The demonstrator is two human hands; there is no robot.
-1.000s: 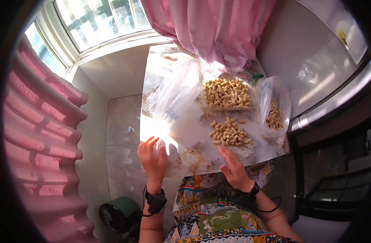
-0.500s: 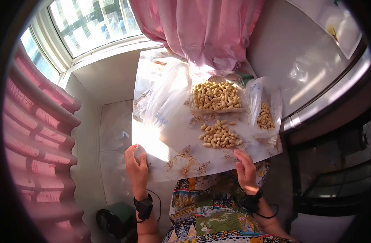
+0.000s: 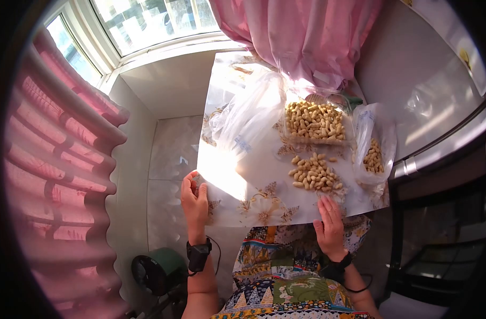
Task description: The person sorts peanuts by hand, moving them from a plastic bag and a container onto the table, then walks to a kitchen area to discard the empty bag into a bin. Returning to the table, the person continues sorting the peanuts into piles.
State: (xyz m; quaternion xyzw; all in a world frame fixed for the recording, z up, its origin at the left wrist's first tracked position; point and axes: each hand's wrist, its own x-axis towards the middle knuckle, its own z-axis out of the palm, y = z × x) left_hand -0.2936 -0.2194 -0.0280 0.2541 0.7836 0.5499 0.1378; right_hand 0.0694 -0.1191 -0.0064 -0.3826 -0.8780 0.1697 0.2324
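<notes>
My left hand [image 3: 195, 198] rests at the left edge of the table, fingers apart and curved at the cloth's border, holding nothing visible. At the front edge, just below a loose pile of peanuts [image 3: 314, 173], my right hand [image 3: 329, 223] lies with its fingers stretched out and nothing in them. Behind the pile stands a clear plastic box [image 3: 320, 142] filled with unshelled peanuts. To its right, a white plastic bag [image 3: 364, 127] holds more peanuts. A crumpled, translucent bag [image 3: 251, 114] lies at the back left of the table.
The table has a white floral cover [image 3: 275, 204] with a bright sunlit patch at left. A pink curtain [image 3: 312, 42] hangs behind it, another [image 3: 57, 159] at far left. A green and black object [image 3: 160, 270] stands on the floor at lower left.
The whole view has shifted, so the table appears farther right. My right hand's fingers are straighter and now lie close to the front of the pile.
</notes>
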